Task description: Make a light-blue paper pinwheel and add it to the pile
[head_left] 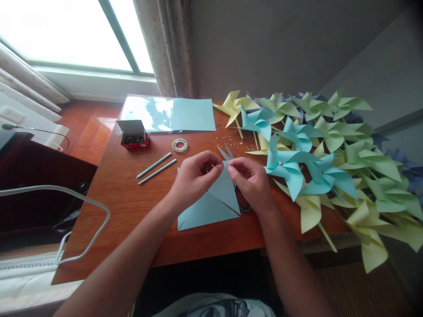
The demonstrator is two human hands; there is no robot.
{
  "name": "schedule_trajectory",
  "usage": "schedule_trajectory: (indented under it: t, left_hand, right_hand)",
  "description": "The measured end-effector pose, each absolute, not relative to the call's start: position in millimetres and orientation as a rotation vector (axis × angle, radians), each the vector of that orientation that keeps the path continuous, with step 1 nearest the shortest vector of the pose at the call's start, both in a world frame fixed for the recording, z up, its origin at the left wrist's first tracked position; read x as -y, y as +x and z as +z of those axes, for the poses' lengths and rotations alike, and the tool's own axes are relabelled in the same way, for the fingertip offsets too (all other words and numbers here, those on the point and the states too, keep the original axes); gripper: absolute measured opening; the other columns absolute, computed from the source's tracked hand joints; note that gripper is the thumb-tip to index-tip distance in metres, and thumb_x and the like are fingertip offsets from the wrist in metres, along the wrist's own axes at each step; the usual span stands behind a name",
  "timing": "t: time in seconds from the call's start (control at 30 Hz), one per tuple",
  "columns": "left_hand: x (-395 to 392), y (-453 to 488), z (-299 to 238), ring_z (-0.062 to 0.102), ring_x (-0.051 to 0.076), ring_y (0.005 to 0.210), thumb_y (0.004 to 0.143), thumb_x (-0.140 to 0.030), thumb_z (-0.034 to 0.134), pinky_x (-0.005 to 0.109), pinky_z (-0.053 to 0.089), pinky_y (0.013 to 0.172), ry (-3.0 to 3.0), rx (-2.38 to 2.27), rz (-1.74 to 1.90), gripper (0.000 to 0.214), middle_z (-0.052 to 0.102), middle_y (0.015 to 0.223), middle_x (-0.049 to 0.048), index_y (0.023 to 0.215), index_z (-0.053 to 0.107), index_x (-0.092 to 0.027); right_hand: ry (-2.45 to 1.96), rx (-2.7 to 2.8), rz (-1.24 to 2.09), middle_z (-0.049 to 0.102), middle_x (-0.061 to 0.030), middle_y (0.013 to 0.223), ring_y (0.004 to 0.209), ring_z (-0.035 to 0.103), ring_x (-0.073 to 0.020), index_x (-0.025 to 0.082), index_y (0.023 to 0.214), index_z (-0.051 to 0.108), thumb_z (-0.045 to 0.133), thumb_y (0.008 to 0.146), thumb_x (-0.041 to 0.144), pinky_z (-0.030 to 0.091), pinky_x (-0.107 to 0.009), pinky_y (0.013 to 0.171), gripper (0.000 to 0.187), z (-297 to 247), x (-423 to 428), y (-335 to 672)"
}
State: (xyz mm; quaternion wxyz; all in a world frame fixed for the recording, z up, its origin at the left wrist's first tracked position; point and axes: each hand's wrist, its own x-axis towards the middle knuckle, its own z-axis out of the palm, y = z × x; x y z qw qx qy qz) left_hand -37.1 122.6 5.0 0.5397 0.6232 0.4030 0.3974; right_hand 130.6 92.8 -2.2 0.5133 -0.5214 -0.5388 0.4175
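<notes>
A light blue square of paper (pixel 206 213) with cuts running in from its corners lies on the table below my hands. My left hand (pixel 198 174) is over its far left part, thumb and forefinger pinched together; whatever is between them is hidden. My right hand (pixel 250 178) pinches near the paper's far right corner, fingers curled. The two sets of fingertips are a short gap apart. Behind them the scissors (pixel 226 152) lie with blades spread, their handles partly covered by the paper and my right hand.
Paper pinwheels (pixel 286 165) in blue, green, yellow and purple crowd the table's right side. Two blue paper sticks (pixel 153 165), a tape roll (pixel 179 145), a red box (pixel 135 139) of small dark pieces and blue sheets (pixel 194 114) sit left and behind. Small beads (pixel 236 143) are scattered near the scissors.
</notes>
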Motion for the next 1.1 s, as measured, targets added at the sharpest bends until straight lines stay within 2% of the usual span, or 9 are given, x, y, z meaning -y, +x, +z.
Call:
schedule_trajectory:
  t: [0.13, 0.37, 0.57, 0.77, 0.97, 1.1]
  left_hand:
    - [-124, -37, 6, 0.053, 0.012, 0.069, 0.088, -0.025, 0.067, 0.025, 0.040, 0.060, 1.451, -0.958, 0.991, 0.010, 0.061, 0.077, 0.0012, 0.083, 0.065, -0.016]
    - [-129, -40, 2, 0.052, 0.012, 0.066, 0.085, -0.028, 0.071, 0.025, 0.040, 0.059, 1.443, -1.084, 1.102, 0.011, 0.063, 0.079, 0.0007, 0.085, 0.067, -0.018]
    - [-133, -42, 8, 0.053, 0.011, 0.063, 0.084, -0.027, 0.069, 0.025, 0.040, 0.055, 1.356, -1.215, 1.164, 0.011, 0.066, 0.078, 0.0023, 0.083, 0.068, -0.016]
    - [-132, -40, 12, 0.056, 0.010, 0.062, 0.083, -0.029, 0.072, 0.023, 0.041, 0.052, 1.139, -1.161, 1.135, 0.023, 0.075, 0.101, 0.0087, 0.100, 0.066, -0.015]
    - [-132, -40, 12, 0.062, 0.010, 0.064, 0.080, -0.032, 0.077, 0.023, 0.044, 0.057, 0.965, -1.081, 1.058, 0.039, 0.075, 0.107, 0.0109, 0.112, 0.062, -0.015]
    - [-133, -41, 11, 0.060, 0.008, 0.064, 0.076, -0.032, 0.083, 0.021, 0.042, 0.055, 0.874, -1.042, 1.034, 0.044, 0.074, 0.105, 0.0102, 0.113, 0.064, -0.015]
  right_hand:
    - [-1.225, 1.214, 1.068, 0.064, 0.0032, 0.074, 0.065, 0.056, -0.0131, 0.022, 0.081, 0.069, 0.069, 0.086, 0.027, 0.045, -0.025, 0.061, 0.007, -4, -92, 132]
    - [-1.020, 0.737, 1.245, 0.059, 0.0052, 0.068, 0.059, 0.050, -0.0104, 0.023, 0.079, 0.069, 0.072, 0.078, 0.024, 0.040, -0.023, 0.055, 0.004, -5, -98, 137]
    - [-0.865, 0.531, 1.306, 0.066, 0.0034, 0.069, 0.062, 0.057, -0.0139, 0.023, 0.076, 0.067, 0.069, 0.075, 0.024, 0.049, -0.027, 0.061, 0.003, -1, -101, 142]
    - [-0.872, 0.365, 1.286, 0.068, 0.0059, 0.073, 0.067, 0.061, -0.0140, 0.025, 0.082, 0.067, 0.071, 0.071, 0.024, 0.051, -0.028, 0.067, 0.012, 1, -101, 144]
    - [-1.030, 0.649, 1.278, 0.065, 0.0027, 0.073, 0.067, 0.063, -0.0204, 0.027, 0.079, 0.055, 0.062, 0.078, 0.037, 0.050, -0.035, 0.067, 0.012, -2, -101, 148]
    - [-1.045, 0.668, 1.288, 0.066, 0.0020, 0.074, 0.071, 0.067, -0.0224, 0.027, 0.081, 0.055, 0.062, 0.078, 0.039, 0.052, -0.037, 0.069, 0.014, -3, -100, 147]
